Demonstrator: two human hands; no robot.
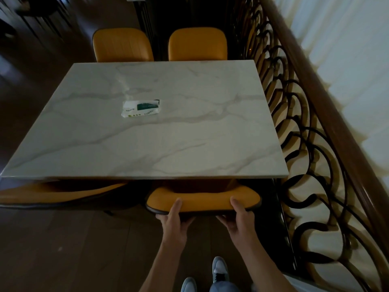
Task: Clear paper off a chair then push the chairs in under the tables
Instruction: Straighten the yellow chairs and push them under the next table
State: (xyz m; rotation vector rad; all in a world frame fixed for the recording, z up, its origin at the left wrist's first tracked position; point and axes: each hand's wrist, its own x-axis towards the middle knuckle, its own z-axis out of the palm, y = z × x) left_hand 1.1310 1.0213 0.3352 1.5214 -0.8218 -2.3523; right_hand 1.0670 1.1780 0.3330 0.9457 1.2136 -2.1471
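Note:
Both hands grip the top edge of an orange chair's backrest (203, 200) at the near side of a white marble table (189, 144). My left hand (174, 220) holds its left part, thumb on top. My right hand (240, 218) holds its right part the same way. The chair's seat is hidden beneath the tabletop. A second orange chair (52, 194) stands to the left, also partly under the table. A white and green paper packet (140, 108) lies flat on the tabletop.
Two more orange chairs (123, 46) (197, 45) stand at the table's far side. A dark wrought-iron railing with a wooden handrail (311, 165) runs along the right, close to the table. Dark wooden floor (73, 249) lies to the left. My shoes (219, 268) show below.

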